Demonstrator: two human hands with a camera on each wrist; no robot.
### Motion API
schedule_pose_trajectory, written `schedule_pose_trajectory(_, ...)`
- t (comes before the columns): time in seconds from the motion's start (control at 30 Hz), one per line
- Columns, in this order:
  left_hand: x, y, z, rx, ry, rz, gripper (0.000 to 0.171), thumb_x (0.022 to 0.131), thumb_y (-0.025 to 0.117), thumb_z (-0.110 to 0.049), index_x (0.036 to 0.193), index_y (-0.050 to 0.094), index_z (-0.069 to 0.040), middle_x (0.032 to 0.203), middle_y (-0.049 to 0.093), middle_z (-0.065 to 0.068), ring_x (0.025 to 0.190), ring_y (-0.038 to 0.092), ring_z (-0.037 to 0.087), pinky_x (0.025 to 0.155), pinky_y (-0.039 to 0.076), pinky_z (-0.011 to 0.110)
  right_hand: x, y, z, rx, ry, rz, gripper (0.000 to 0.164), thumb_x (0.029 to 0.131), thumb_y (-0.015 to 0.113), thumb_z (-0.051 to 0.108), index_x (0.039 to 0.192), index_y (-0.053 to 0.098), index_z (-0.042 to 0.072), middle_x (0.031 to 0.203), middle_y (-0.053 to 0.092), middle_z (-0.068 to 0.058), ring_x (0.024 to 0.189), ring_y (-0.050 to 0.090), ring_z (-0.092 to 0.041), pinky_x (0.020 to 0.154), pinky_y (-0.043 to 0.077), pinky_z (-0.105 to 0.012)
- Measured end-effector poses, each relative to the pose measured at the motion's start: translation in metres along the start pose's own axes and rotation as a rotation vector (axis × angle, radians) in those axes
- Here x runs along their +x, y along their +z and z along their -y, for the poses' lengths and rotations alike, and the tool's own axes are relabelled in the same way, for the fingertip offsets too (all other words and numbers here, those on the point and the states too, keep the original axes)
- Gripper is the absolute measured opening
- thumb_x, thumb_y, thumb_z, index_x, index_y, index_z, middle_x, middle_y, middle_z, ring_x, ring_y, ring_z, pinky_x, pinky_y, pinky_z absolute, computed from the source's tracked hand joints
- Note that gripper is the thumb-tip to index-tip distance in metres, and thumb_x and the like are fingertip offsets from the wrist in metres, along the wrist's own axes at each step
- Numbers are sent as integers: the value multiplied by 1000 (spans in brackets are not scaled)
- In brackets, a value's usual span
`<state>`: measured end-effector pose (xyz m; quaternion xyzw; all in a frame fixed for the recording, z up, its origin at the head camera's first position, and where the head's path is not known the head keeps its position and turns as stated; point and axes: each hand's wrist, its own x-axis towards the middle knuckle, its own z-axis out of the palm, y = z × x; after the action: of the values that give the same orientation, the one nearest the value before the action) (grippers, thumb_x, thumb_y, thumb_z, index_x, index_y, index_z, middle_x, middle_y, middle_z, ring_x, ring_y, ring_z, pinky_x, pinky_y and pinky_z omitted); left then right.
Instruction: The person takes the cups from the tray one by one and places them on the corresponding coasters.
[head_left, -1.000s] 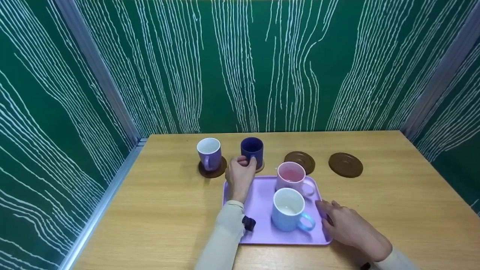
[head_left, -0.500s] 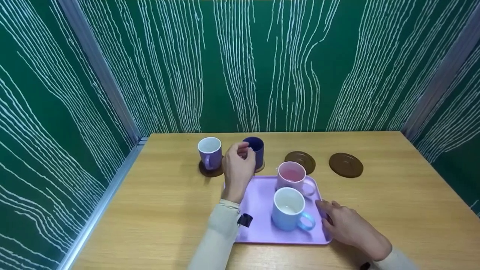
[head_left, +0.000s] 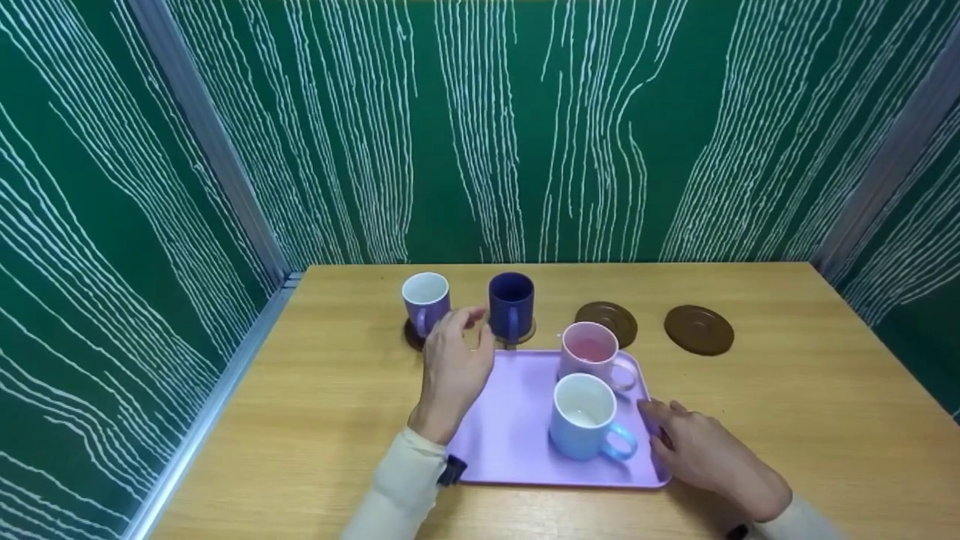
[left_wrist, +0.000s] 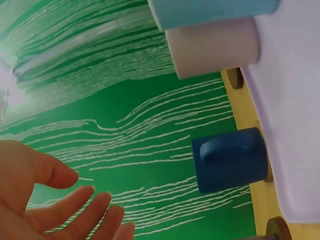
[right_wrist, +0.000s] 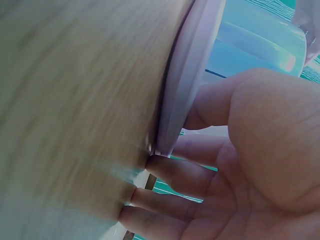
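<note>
My left hand [head_left: 454, 367] is raised in front of the mugs, fingers loosely bent and thumb apart, holding nothing. Just beyond it a dark blue mug [head_left: 511, 304] stands upright on a coaster [head_left: 529, 331], handle toward me. Partly behind my fingers, a purple mug [head_left: 425, 300] with a white inside sits on a dark brown coaster [head_left: 412, 337]. My right hand [head_left: 716, 457] touches the right rim of the lilac tray [head_left: 502, 442] with its thumb and fingers. On that tray stand a pink mug [head_left: 589, 352] and a light blue mug [head_left: 583, 420], handles to the right.
Two brown coasters lie at the back right: one coaster [head_left: 607, 319] is partly hidden behind the pink mug, the other coaster [head_left: 699, 330] lies farther right. Green walls [head_left: 570, 135] with white lines close off the wooden table [head_left: 300, 420] at the back and sides.
My left hand has let go of the dark blue mug's handle and drawn back to the left. The dark blue mug stays on its coaster, and my right hand keeps its place.
</note>
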<state>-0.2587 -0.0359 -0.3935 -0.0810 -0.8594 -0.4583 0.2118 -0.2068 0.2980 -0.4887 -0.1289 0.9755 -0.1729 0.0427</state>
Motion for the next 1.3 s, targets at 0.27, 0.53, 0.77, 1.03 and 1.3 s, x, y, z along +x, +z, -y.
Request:
schedule_pose_trajectory(0.27, -21, -3, 15, 128, 123, 8, 26, 94, 67, -12, 117, 77, -10, 115, 75, 5, 108, 68, 25, 94, 55, 41, -1, 3, -3, -17, -90, -90, 51, 94, 69, 17, 141, 61, 2, 134, 61, -35, 122, 58, -59, 99, 48, -69)
schedule_pose_trajectory(0.53, -38, -1, 39, 237, 151, 137, 31, 98, 65, -13, 126, 73, -4, 127, 71, 14, 120, 64, 32, 104, 52, 46, 0, 3, -1, -14, -57, -51, 52, 95, 69, 20, 144, 59, 4, 135, 60, -36, 121, 59, -58, 97, 49, -70)
schedule_pose_trajectory(0.77, -48, -1, 59, 317, 93, 181, 34, 96, 67, -12, 128, 72, -3, 136, 65, 24, 124, 62, 40, 107, 50, 51, 1, 2, -1, -9, -27, -27, 54, 96, 68, 20, 146, 57, 4, 137, 57, -37, 123, 57, -59, 98, 47, -71)
schedule_pose_trajectory(1.03, -53, 2, 80, 344, 63, 211, 33, 92, 70, -3, 124, 73, 2, 133, 63, 31, 124, 61, 47, 109, 48, 54, 0, 1, -1, -11, -26, -23, 55, 96, 68, 21, 146, 57, 4, 137, 57, -39, 123, 56, -60, 98, 47, -72)
schedule_pose_trajectory(1.3, -57, 0, 90, 353, 15, 314, 39, 89, 71, -1, 126, 68, 8, 131, 60, 39, 123, 59, 53, 108, 47, 58, 0, 3, 0, -18, -73, -75, 51, 94, 70, 18, 142, 60, 2, 131, 61, -37, 116, 62, -58, 94, 51, -69)
